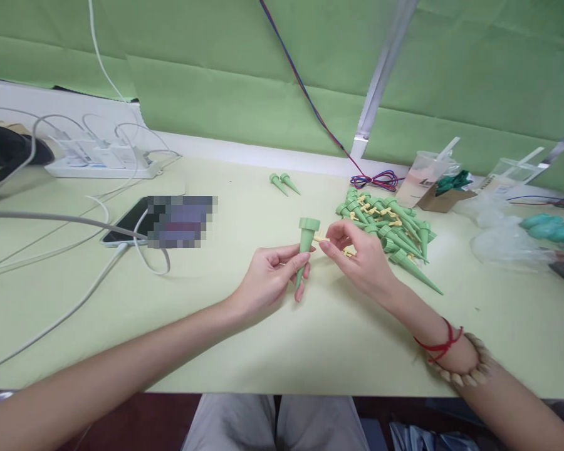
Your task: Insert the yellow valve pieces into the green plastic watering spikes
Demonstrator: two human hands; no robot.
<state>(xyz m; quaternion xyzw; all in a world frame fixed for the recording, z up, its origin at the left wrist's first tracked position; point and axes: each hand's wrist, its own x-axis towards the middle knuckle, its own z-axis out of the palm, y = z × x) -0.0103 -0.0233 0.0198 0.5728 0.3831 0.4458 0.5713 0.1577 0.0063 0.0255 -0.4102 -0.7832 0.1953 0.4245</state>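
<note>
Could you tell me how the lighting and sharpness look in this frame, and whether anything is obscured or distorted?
Head view: even, soft light with faint shadows under the left hand and right hand; the green spike is sharp; the phone screen is pixelated out; edges bow from wide-angle distortion.

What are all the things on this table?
green spike: one, green, upright in the left hand
yellow piece: one, pale yellow, at the spike's top, in the right hand's fingertips
pile of spikes: many, green with yellow bits, right of the hands
loose spikes: two, green, far middle of the table
phone: one, dark, left, cable plugged in
power strip: one, white, far left
cups: two, clear, far right
table: one, pale green
left hand: holds the spike
right hand: pinches the yellow piece
</note>
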